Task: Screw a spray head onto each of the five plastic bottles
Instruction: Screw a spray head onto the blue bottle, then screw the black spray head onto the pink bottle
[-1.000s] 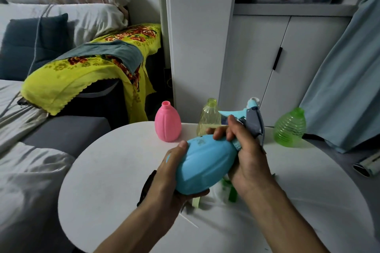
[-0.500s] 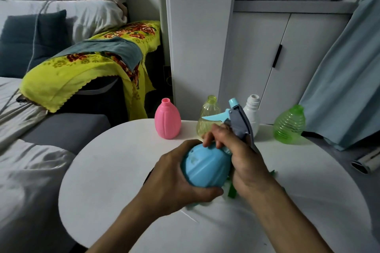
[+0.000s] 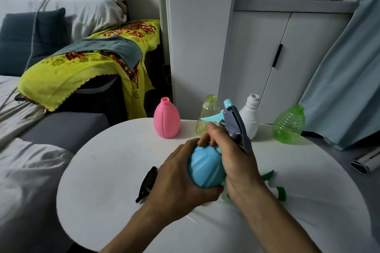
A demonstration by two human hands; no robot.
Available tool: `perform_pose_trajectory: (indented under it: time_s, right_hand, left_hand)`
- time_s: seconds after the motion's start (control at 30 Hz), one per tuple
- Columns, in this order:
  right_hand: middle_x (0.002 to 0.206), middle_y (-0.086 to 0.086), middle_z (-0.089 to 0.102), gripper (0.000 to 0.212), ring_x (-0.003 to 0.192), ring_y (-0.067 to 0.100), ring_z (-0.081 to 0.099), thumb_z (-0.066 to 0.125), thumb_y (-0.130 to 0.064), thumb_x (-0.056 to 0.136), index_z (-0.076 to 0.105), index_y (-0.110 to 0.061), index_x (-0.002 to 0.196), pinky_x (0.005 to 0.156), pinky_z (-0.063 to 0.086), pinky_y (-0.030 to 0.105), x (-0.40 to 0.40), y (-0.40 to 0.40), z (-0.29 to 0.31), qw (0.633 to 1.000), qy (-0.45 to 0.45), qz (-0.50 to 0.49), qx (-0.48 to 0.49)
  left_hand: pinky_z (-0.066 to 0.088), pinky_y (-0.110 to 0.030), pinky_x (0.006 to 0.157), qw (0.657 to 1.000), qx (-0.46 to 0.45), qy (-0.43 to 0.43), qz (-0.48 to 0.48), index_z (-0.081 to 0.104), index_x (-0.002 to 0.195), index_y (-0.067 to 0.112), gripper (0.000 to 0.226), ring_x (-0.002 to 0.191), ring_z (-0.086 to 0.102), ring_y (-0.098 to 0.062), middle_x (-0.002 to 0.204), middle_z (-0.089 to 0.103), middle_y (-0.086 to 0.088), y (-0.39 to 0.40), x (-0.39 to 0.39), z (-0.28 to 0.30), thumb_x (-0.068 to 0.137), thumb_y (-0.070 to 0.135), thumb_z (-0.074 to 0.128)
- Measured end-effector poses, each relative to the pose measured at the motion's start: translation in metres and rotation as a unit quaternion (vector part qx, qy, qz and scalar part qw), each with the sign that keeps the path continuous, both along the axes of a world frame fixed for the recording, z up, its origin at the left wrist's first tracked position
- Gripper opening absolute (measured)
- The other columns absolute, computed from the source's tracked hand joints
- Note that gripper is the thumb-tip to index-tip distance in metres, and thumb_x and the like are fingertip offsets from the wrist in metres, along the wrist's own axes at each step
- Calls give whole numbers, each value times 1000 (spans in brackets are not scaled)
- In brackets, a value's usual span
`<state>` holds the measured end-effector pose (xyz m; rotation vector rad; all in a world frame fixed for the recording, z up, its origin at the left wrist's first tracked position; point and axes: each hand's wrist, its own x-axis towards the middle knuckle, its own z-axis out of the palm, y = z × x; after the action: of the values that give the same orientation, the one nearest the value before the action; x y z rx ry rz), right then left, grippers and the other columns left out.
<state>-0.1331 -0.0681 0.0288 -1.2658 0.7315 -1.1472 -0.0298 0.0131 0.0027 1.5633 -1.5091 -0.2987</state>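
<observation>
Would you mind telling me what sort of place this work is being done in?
Most likely a home bedroom or living room: pillows and a yellow floral blanket lie on the left, with a white cupboard behind the round table.

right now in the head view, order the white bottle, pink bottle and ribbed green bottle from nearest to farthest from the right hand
Measured from the right hand:
1. White plastic bottle, just behind the hand.
2. Ribbed translucent green bottle, far right of the round table.
3. Pink oval plastic bottle, back left; close to the green one's distance.
</observation>
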Motion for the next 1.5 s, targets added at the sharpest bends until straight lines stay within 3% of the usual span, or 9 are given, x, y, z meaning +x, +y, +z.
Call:
perform_pose_trajectory:
  time_s: [0.2, 0.33, 0.43, 0.57, 0.67, 0.77, 0.93, 1.17, 1.5]
  right_hand:
    - [57, -2, 69, 33, 60, 13, 69, 71, -38, 81, 62, -28, 51, 69, 55, 34, 8, 4, -2, 997, -12, -71, 28]
    - [55, -17, 69, 25, 54, -2, 66, 73, -41, 84, 69, -45, 59, 67, 51, 31, 11, 6, -1, 993, 10, -114, 30]
    - [69, -21, 72, 11, 72, 0, 68, 74, -60, 73, 68, -53, 69, 64, 46, 25, 12, 10, 1, 991, 40, -104, 75]
    - [106, -26, 62, 53, 93, -4, 59, 83, -55, 61, 57, -47, 106, 64, 49, 11, 16, 15, 1, 990, 115, 52, 64]
    - [133, -23, 49, 69, 114, -2, 47, 84, -37, 74, 45, -46, 130, 89, 40, 21, 12, 16, -9, 975, 205, 83, 35]
    - [137, -17, 51, 55, 130, 8, 43, 81, -29, 79, 53, -41, 124, 103, 37, 31, 2, 14, -19, 969, 224, 94, 51]
    - [124, -25, 60, 39, 120, -2, 51, 78, -39, 76, 60, -43, 110, 100, 44, 31, -3, 13, -25, 956, 267, 124, 2]
    - [116, -44, 55, 52, 113, -20, 48, 65, -57, 56, 54, -55, 106, 84, 45, 10, 9, 20, -17, 943, 296, 142, -60]
    - [120, -34, 59, 48, 112, -14, 51, 68, -49, 66, 54, -53, 111, 85, 48, 16, 6, 20, -21, 939, 300, 156, -59]
  left_hand:
    - [51, -13, 80, 1000, -3, 8, 23, 34, 116, 64, 87, 102, 58, 5, 113, 58, 28, -2, -4, -10, 47, 52, 85]
    - [49, -17, 89, 1000, 8, -10, 24, 37, 129, 43, 94, 110, 53, -1, 126, 52, 22, -7, -5, -17, 48, 60, 82]
    - [51, -31, 91, 998, 26, -17, 56, 36, 133, 35, 99, 111, 49, -10, 126, 49, 12, -10, -4, -22, 48, 65, 77]
    - [55, -41, 83, 996, 9, -6, 89, 43, 133, 24, 93, 104, 54, -20, 118, 52, 0, -13, 23, -18, 52, 52, 81]
    - [51, -28, 80, 989, -14, -30, 141, 43, 132, 23, 95, 100, 52, -18, 117, 46, -1, -20, 73, -9, 50, 53, 82]
    - [49, -30, 81, 981, -3, -38, 189, 45, 128, 28, 93, 98, 49, -14, 116, 43, 1, -33, 141, -7, 48, 40, 92]
    - [58, -31, 70, 974, 24, 128, 185, 46, 123, 33, 89, 103, 59, -22, 114, 55, -1, -57, 221, -39, 50, 26, 96]
    - [57, -21, 68, 960, 35, 221, 167, 48, 121, 40, 98, 100, 65, -13, 114, 62, 6, -74, 269, -71, 36, 50, 95]
    - [58, -28, 77, 955, 51, 254, 143, 51, 115, 57, 87, 104, 65, -11, 118, 64, 8, -73, 279, -75, 39, 49, 94]
